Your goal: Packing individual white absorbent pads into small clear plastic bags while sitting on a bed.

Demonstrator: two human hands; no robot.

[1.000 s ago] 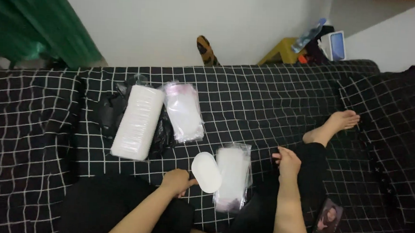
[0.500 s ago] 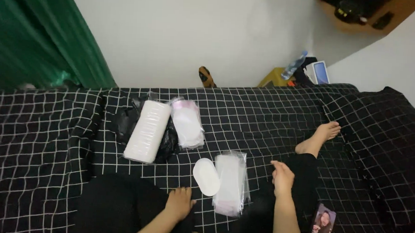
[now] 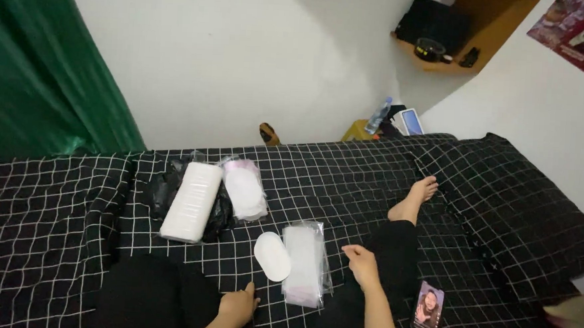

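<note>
A bed under a black sheet with a white grid fills the view, with a green curtain at its left and the person's black-trousered legs stretched along it to a bare foot. On the sheet lie a long white wrapped pack resting on a black plastic bag, a clear packet of pale pink pads just beside it, a clear packet of white pads nearer the person, and a single oval white pad touching that packet's left edge. The left hand rests loosely curled and empty just below the oval pad, the right hand lies half open and empty on the right thigh near the clear packet, and a phone with a lit screen lies by the right leg.
</note>
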